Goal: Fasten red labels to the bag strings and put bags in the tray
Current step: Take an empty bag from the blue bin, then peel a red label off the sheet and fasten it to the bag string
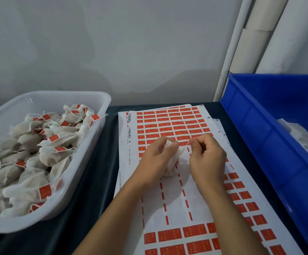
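bag [173,161] sits over the label sheet [167,126], my left hand [155,162] curled round it. right hand [206,155] pinches a thin bit by its neck; string or label, i cannot tell. risk: label folds crooked or misses the string. tray [94,100] waits left.

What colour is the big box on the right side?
The big plastic crate on the right is bright blue, seen clearly in the head view.
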`<state>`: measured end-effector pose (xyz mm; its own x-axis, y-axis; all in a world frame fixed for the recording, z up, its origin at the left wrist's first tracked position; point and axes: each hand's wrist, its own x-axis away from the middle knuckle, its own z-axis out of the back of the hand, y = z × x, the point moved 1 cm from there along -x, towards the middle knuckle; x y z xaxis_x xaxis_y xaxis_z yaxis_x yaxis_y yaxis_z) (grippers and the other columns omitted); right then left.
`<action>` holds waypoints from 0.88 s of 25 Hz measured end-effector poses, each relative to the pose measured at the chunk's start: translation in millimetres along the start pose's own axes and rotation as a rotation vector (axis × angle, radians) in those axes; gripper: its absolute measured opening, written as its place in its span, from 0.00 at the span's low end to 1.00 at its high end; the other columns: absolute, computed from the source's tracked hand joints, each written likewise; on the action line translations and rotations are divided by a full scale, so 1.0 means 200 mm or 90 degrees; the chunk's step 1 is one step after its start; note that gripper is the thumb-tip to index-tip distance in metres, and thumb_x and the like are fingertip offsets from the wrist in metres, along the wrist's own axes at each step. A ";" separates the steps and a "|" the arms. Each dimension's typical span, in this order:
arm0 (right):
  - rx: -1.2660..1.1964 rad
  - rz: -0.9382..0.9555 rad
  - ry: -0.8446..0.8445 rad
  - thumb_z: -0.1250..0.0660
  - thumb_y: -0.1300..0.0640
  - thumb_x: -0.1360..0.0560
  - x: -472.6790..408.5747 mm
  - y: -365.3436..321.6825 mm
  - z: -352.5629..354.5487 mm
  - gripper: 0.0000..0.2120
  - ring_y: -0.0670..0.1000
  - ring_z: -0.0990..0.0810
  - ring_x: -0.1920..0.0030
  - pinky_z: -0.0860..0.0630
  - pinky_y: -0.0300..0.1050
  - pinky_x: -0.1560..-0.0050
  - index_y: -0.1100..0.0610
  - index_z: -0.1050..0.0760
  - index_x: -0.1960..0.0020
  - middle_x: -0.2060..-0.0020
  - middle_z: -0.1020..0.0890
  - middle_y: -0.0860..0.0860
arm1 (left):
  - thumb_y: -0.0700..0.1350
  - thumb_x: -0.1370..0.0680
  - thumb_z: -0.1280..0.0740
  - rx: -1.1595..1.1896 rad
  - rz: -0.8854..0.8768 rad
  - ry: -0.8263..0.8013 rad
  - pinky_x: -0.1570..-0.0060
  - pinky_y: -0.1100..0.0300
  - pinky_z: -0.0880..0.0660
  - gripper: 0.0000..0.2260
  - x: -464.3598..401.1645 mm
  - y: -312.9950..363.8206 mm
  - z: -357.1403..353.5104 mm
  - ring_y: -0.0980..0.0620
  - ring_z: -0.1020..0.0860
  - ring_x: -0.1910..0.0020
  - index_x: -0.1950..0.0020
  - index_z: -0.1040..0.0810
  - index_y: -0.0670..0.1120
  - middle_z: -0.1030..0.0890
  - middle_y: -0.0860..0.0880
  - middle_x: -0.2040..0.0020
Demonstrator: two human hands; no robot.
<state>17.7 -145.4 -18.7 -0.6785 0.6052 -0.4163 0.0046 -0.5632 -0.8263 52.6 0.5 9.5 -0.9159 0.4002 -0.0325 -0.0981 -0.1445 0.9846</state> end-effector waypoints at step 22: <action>0.031 0.121 -0.079 0.40 0.42 0.18 0.02 -0.06 -0.01 0.19 0.40 0.36 0.27 0.33 0.48 0.28 0.38 0.31 0.27 0.27 0.33 0.34 | 0.56 0.17 0.35 0.053 -0.005 0.020 0.53 0.60 0.19 0.15 0.04 -0.07 0.07 0.51 0.17 0.57 0.51 0.21 0.45 0.16 0.51 0.57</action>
<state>16.5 -136.1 -11.5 -0.7541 0.4140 -0.5098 0.1069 -0.6885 -0.7173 52.2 17.3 -1.3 -0.9269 0.3725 -0.0451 -0.0746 -0.0651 0.9951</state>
